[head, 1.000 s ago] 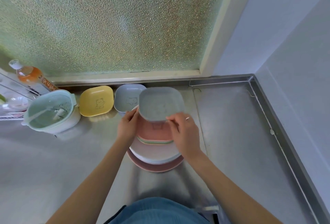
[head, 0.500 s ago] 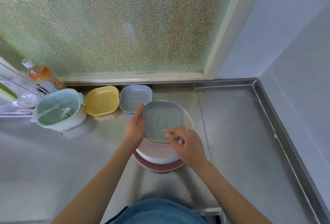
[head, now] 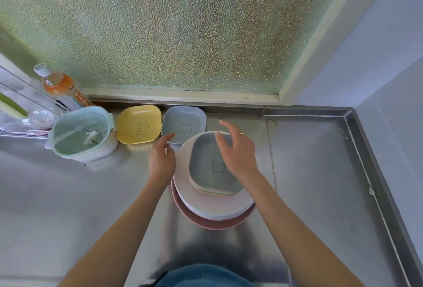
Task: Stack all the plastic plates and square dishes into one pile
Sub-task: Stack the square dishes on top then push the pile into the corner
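Hovering: right hand (head: 237,154) spread over grey dish (head: 206,163) (topping pile) | left hand (head: 161,161) relaxed beside it

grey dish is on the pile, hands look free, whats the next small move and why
Probably reach the left hand forward to the grey-blue dish by the wall: it sits apart from the pile, nearest that open hand. The yellow dish also remains. The right hand hovers open.
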Demonstrator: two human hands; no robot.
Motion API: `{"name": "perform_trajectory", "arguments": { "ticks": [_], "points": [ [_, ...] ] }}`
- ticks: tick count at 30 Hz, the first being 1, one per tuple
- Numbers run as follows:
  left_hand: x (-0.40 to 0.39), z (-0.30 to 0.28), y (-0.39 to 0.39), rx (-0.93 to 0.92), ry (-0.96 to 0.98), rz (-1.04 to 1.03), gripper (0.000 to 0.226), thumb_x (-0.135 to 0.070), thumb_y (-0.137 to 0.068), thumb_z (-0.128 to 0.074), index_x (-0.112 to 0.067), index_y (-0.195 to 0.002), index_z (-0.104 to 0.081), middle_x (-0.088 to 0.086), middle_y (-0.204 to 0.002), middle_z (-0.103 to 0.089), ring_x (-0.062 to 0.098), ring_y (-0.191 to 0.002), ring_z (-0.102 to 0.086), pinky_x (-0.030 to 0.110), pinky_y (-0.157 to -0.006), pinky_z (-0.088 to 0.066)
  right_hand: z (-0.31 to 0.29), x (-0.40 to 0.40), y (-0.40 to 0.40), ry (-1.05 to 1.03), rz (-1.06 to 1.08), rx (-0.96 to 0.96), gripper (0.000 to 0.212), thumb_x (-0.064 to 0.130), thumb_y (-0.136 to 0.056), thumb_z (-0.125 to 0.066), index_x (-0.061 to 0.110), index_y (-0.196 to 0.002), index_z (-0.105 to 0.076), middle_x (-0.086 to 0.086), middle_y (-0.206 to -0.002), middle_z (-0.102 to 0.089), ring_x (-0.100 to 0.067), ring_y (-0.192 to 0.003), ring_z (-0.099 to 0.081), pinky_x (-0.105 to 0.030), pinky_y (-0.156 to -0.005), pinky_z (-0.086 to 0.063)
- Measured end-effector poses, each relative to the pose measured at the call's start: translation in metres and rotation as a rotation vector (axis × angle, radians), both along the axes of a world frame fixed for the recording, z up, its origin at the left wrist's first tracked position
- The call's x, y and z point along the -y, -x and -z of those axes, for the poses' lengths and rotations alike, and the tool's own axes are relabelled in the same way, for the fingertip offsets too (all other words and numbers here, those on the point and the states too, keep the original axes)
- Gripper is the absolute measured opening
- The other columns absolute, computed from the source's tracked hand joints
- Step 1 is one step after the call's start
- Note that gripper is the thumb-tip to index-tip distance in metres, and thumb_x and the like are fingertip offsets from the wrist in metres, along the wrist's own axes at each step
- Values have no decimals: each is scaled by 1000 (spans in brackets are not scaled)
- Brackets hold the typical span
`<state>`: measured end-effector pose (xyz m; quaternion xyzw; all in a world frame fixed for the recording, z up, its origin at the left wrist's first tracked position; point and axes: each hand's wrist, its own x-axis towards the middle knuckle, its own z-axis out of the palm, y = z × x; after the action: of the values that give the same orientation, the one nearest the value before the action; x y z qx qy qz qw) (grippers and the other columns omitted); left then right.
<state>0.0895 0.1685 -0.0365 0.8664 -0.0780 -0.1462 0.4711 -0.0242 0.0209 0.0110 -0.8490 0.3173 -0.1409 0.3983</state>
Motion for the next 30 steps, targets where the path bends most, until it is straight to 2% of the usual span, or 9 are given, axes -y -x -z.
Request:
{"name": "perform_trajectory", "arguments": {
  "ticks": [3, 7, 10, 14, 20, 23, 25, 27, 30],
  "points": [
    [0, 15, -26, 90, -207, 143, 41, 6, -86, -47, -18, -115, -64, 5, -132, -56, 26, -121, -51, 38, -102, -40, 6, 3, -20, 71, -88, -160, 34, 42, -94, -40, 31, -124, -52, 7, -129, -57, -17, -119, -50, -40, -106, -25],
    [2, 32, -45, 228, -626, 424, 33, -17, -90, -54, -27, -122, -59, -5, -137, -52, 21, -132, -36, 43, -110, -25, 21, -2, -18, 316, -106, -257, 31, 41, -93, -40, 31, -119, -52, 6, -122, -60, -19, -115, -50, -37, -97, -25],
    [9, 35, -51, 310, -704, 490, 26, -23, -91, -54, -26, -115, -63, -4, -127, -60, 20, -126, -41, 41, -107, -25, 28, -2, -16, 368, -125, -261, 32, 43, -91, -42, 32, -120, -50, 8, -124, -58, -17, -117, -47, -35, -97, -24],
    [13, 36, -55, 380, -658, 440, 13, -20, -90, -54, -20, -96, -66, 1, -103, -67, 22, -108, -52, 37, -100, -29, 27, -1, -20, 308, -97, -228, 31, 46, -89, -43, 32, -115, -53, 9, -116, -62, -16, -114, -48, -33, -94, -20],
    [9, 32, -49, 406, -494, 472, 13, -10, -85, -60, -12, -97, -56, 8, -107, -61, 26, -101, -51, 36, -91, -42, 27, -2, -22, 308, -85, -235, 31, 45, -88, -44, 32, -115, -53, 9, -115, -62, -15, -113, -48, -32, -94, -20],
    [19, 15, -51, 374, -251, 274, 9, -4, -91, -49, -5, -95, -57, 16, -102, -60, 27, -93, -48, 32, -75, -40, 23, -2, -21, 249, -87, -213, 30, 43, -88, -46, 33, -115, -54, 9, -115, -62, -14, -114, -47, -30, -94, -19],
    [26, 3, -55, 312, -154, 154, 14, -8, -94, -45, -5, -95, -59, 15, -99, -61, 26, -90, -48, 28, -75, -34, 20, 0, -20, 200, -97, -208, 32, 43, -88, -47, 34, -118, -54, 9, -116, -62, -15, -115, -48, -30, -97, -20],
    [30, -9, -55, 319, -105, 130, 14, -8, -93, -46, -5, -94, -60, 14, -97, -63, 28, -92, -50, 24, -73, -30, 17, 3, -20, 104, -95, -182, 36, 43, -89, -48, 35, -124, -51, 9, -118, -61, -16, -117, -48, -31, -103, -21],
    [35, -31, -44, 393, -5, 150, 12, -4, -90, -49, -4, -91, -61, 11, -92, -62, 26, -87, -51, 17, -67, -26, 8, 7, -16, -205, 5, -29, 43, 41, -91, -49, 35, -133, -45, 10, -118, -60, -12, -117, -48, -36, -110, -28]
  ]
}}
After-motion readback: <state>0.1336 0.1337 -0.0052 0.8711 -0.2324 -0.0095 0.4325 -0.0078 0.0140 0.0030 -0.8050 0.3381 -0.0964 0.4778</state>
